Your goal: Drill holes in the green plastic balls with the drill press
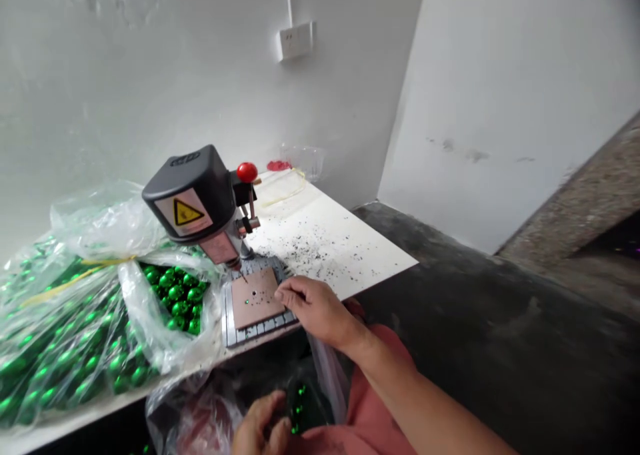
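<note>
A small bench drill with a black head and a red-knobbed lever stands on the white table. Under its bit, a pinkish-brown board with a dark hole lies on the slotted metal base. My right hand is at the board's right edge, thumb and fingertips pressed together; anything between them is too small to make out. Low in the view, my left hand has its fingers curled with gaps between them, beside several shiny green balls below the table edge. I see nothing held in it.
Clear plastic bags of shiny green balls cover the table's left side. Dark shavings are scattered over the white tabletop. At its back are a red item and a clear container. A plastic bag hangs below the front edge.
</note>
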Demonstrator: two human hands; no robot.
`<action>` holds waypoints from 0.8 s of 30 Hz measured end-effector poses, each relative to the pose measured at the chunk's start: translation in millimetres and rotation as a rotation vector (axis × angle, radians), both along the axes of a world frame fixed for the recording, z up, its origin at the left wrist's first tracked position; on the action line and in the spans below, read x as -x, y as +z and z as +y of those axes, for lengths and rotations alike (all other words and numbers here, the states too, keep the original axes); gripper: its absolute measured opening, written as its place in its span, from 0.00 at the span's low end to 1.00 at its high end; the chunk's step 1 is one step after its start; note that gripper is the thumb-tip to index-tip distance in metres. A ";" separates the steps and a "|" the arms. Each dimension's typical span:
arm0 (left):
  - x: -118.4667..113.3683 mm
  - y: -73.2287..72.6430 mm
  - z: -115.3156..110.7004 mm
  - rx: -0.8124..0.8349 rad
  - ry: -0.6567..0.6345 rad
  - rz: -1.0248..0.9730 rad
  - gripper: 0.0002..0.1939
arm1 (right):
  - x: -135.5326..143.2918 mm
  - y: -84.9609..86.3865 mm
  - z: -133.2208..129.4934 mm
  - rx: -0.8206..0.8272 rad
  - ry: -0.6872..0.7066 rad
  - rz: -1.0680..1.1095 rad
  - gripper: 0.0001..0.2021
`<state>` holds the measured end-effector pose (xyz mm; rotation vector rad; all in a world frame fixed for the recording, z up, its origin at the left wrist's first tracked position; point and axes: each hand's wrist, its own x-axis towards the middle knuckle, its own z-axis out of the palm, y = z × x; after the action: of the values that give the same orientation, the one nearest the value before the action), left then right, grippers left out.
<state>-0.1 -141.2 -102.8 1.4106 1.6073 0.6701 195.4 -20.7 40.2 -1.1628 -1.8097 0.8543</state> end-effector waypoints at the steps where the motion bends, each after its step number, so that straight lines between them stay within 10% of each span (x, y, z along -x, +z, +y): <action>1: -1.8 7.4 -4.6 0.010 -0.050 0.021 0.20 | 4.7 -6.6 3.7 0.000 -0.024 -0.007 0.12; 13: -0.1 32.7 -19.5 0.052 -0.124 0.109 0.20 | 79.5 -47.8 55.0 -0.314 -0.190 -0.087 0.11; 24: 3.7 35.1 -23.0 0.090 -0.122 0.115 0.21 | 84.5 -66.2 59.4 -0.484 -0.268 -0.199 0.11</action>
<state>-3.8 -164.2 -67.7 1.4902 1.6037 0.4474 110.9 38.7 -26.0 -1.1573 -1.8258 0.1333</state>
